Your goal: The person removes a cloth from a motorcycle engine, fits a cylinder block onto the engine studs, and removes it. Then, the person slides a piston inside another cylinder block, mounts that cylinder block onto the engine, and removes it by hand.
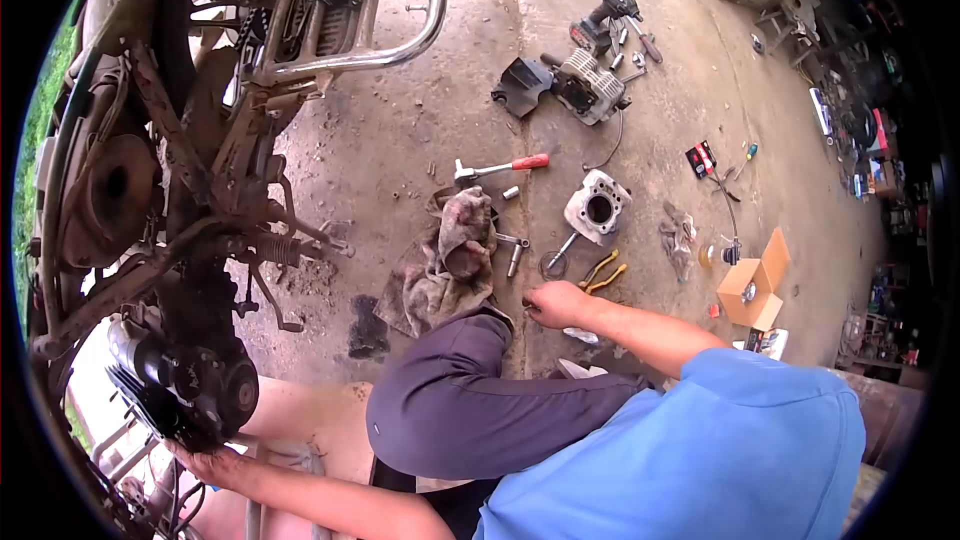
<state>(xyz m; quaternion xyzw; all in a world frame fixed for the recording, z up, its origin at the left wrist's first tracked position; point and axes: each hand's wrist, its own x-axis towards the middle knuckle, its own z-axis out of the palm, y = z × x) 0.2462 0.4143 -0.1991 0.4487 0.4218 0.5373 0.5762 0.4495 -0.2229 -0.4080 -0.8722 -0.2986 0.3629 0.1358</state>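
My left hand [205, 462] reaches to the lower left and touches the underside of the finned black engine part [135, 380] on the motorcycle; its fingertips are partly hidden there. Over the concrete floor, near my shoe, is my right hand [552, 304], its fingers curled in; what they hold, if anything, is too small to name. Just right of it lie yellow-handled pliers [603, 272]. A metal cylinder block [598, 208] sits above them. To the left are a crumpled dirty rag [450, 260] and a T-shaped socket tool [515, 252].
A red-handled ratchet [515, 165] lies above the rag. Farther up are a cylinder head [592, 85] and a cordless impact driver [605, 15]. An open cardboard box [750, 290] stands at the right. The motorcycle frame [180, 130] fills the left side.
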